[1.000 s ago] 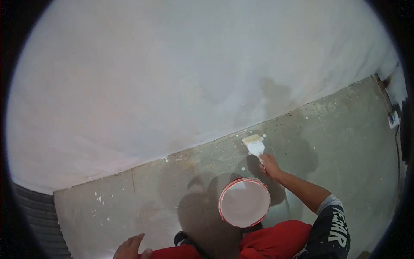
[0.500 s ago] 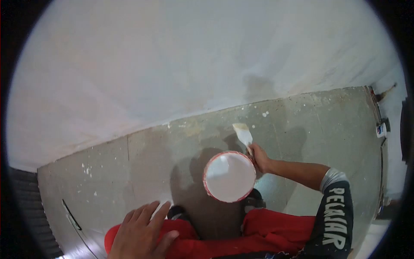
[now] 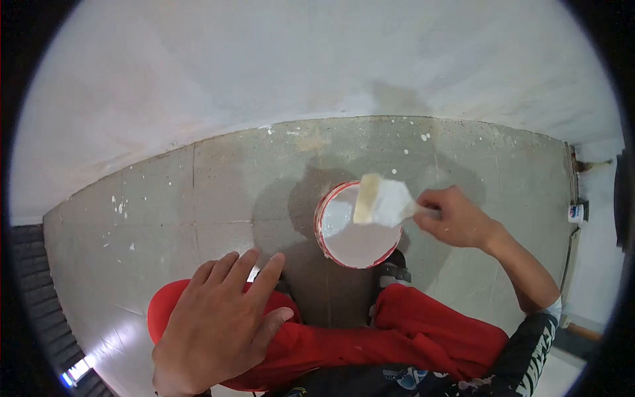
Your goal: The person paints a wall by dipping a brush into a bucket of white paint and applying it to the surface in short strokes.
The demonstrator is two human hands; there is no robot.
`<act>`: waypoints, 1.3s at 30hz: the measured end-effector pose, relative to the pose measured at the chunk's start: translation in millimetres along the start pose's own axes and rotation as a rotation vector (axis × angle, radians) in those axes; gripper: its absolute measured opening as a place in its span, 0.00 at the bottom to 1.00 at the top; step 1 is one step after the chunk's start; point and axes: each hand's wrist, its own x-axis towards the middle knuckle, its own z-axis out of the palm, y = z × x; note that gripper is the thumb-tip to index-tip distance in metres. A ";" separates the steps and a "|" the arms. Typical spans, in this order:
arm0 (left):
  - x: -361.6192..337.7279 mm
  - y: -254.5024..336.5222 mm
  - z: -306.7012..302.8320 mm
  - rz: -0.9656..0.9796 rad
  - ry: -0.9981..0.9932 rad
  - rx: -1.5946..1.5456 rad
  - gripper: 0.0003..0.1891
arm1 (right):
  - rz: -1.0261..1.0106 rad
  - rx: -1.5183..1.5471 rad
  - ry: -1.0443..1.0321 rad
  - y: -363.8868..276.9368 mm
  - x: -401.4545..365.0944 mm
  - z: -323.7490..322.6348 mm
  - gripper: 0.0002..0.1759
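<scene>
My right hand point(image 3: 455, 215) grips a paintbrush point(image 3: 391, 202) by its handle. The brush's wide head, white with pale yellowish bristle ends, points left and overlaps the far right part of a paint bucket point(image 3: 319, 228) in this view. White paint point(image 3: 357, 243) shows inside the bucket's red, paint-smeared rim. On the left, my left hand point(image 3: 221, 324) is held over the red-trousered knee, its fingers spread and nothing in them.
A pale wall point(image 3: 264, 59) rises beyond the grey floor point(image 3: 159, 205), which carries white paint spots. A small white container point(image 3: 576, 213) stands by the right wall. Dark corrugated slats point(image 3: 40, 298) lie at the left edge. My feet flank the bucket's near side.
The brush has swung from pointing up beside the bucket to lying across its opening, with my right hand rising. My left hand has come further into view. The whole view has shifted.
</scene>
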 end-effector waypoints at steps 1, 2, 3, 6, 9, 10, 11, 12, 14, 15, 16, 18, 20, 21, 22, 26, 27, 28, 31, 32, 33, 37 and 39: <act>-1.1 1.2 0.9 -0.010 -0.007 -0.006 0.29 | -0.034 -0.099 -0.084 -6.2 3.3 6.1 0.15; -2.0 3.3 1.5 -0.009 0.011 0.001 0.29 | -0.070 -0.197 -0.165 -12.8 6.5 12.9 0.14; -2.6 5.2 1.7 -0.008 0.028 0.010 0.29 | -0.074 -0.192 -0.175 -19.2 12.1 21.2 0.14; -4.4 10.7 1.5 0.021 0.046 0.037 0.27 | -0.124 -0.380 -0.310 -18.5 35.2 58.7 0.14; -3.5 15.2 1.5 0.031 0.050 0.028 0.28 | -0.215 -0.447 -0.300 -2.0 63.2 97.8 0.11; -3.2 16.7 1.7 0.028 0.045 0.032 0.28 | -0.245 -0.502 -0.281 1.8 68.2 106.0 0.09; -2.6 18.4 1.6 0.028 0.042 0.029 0.28 | -0.247 -0.495 -0.282 5.2 71.3 110.7 0.09; -1.9 19.4 1.7 0.028 0.040 0.026 0.28 | -0.277 -0.510 -0.262 7.9 74.0 114.5 0.09; 0.0 20.7 2.4 0.018 0.029 0.034 0.28 | -0.307 -0.517 -0.242 12.1 76.1 121.2 0.09; 1.0 20.8 2.6 0.012 0.024 0.039 0.28 | -0.306 -0.534 -0.239 14.5 76.2 123.7 0.09; 2.0 20.8 2.6 0.013 0.021 0.042 0.28 | -0.305 -0.552 -0.234 17.3 76.6 126.3 0.09; 4.8 20.6 2.6 0.010 0.015 0.033 0.28 | -0.311 -0.555 -0.229 25.9 78.1 132.8 0.09; 6.9 20.0 2.5 0.012 0.003 0.030 0.28 | -0.315 -0.562 -0.230 28.6 76.9 134.8 0.10; 8.0 19.6 1.8 0.012 -0.006 0.030 0.28 | -0.307 -0.597 -0.249 24.8 76.9 132.9 0.10; 8.7 19.4 2.6 0.014 -0.010 0.024 0.28 | -0.300 -0.632 -0.269 22.0 77.0 132.2 0.10; 8.8 18.5 3.7 -0.005 0.011 0.012 0.30 | -0.301 -0.658 -0.287 19.2 77.4 135.8 0.09; 8.4 18.1 3.2 -0.006 0.012 -0.002 0.29 | -0.286 -0.679 -0.272 18.7 77.4 137.4 0.09; 7.8 17.9 2.7 -0.007 0.011 -0.005 0.29 | -0.272 -0.699 -0.258 18.2 77.1 138.5 0.09; 6.6 17.2 2.5 -0.024 0.010 0.007 0.29 | -0.283 -0.698 -0.296 15.9 77.6 139.5 0.09; 6.4 16.8 2.9 -0.018 0.011 0.007 0.29 | -0.284 -0.697 -0.298 17.5 77.7 142.2 0.09; 6.7 16.5 3.0 -0.011 0.014 0.007 0.29 | -0.289 -0.694 -0.320 21.0 78.4 146.6 0.09; 7.6 16.0 3.4 -0.013 0.016 0.003 0.29 | -0.322 -0.656 -0.308 28.1 80.1 154.9 0.10; 8.0 16.2 3.1 -0.008 0.016 -0.006 0.29 | -0.327 -0.636 -0.309 23.6 79.2 149.6 0.10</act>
